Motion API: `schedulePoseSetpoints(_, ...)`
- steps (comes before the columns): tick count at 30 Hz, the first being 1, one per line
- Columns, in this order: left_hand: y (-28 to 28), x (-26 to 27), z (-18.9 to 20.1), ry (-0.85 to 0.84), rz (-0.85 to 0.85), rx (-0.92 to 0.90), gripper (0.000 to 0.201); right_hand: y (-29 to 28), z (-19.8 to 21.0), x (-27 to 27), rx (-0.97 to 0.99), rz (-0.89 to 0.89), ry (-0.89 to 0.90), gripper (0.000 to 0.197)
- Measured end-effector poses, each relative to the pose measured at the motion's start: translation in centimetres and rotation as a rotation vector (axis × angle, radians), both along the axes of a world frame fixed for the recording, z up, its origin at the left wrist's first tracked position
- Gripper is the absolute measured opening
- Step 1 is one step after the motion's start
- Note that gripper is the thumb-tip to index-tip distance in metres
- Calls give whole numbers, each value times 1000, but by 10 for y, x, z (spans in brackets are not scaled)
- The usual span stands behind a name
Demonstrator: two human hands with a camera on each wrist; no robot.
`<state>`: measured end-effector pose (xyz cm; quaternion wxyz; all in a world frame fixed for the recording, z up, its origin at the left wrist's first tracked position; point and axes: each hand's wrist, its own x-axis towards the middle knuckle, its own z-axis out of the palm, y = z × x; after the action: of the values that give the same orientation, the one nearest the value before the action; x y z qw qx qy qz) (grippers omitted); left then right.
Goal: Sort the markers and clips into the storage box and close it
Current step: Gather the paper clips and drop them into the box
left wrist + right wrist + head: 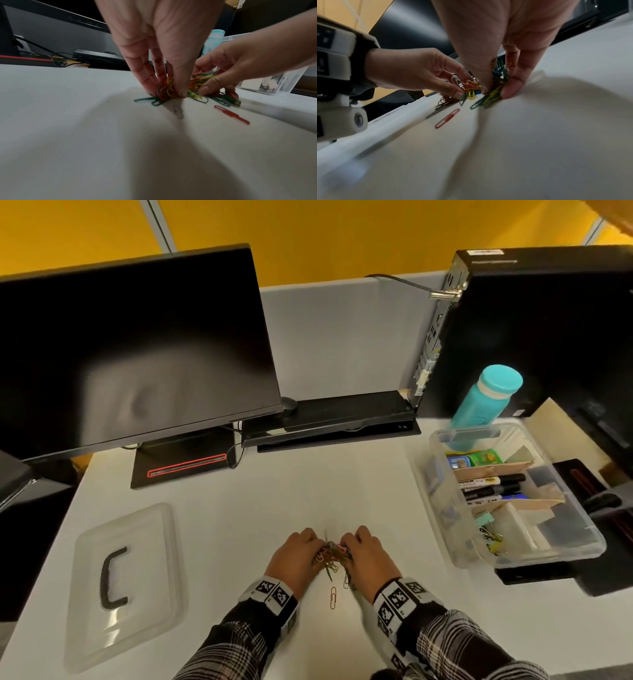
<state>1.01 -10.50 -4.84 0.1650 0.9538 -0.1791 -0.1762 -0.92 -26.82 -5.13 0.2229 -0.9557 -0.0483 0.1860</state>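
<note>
1. While both hands bunch the paper clip pile (334,554) on the desk (239,508), the left hand (294,556) pinches its side and the right hand (366,558) pinches the opposite side.
2. One red clip (333,597) lies apart, wrist-side of both hands.
3. Risk: loose tangle; clips at the bottom may shed on lifting.
4. Risk: the stray gets missed.
5. The storage box (445,542) sits well off the right hand's outer side; its lid (126,587) beyond the left hand.

A dark monitor (137,344) stands at the back left of the white worktop (274,491). A black keyboard (329,419) lies beside its stand. A black computer tower (534,330) stands at the back right, with a teal bottle (486,402) in front of it.
</note>
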Motion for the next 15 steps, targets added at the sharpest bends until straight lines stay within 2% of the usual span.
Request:
schedulePoseSetpoints(3, 0, 1, 2, -13, 19, 1, 31, 1, -1, 1, -86, 75, -11, 35)
schedulePoseSetpoints(8, 0, 2, 5, -12, 31, -1, 29, -3, 4, -1, -156, 158, -39, 35)
schedulePoseSetpoints(15, 10, 0, 7, 62, 138, -88, 24, -23, 0, 1, 15, 70, -32, 28)
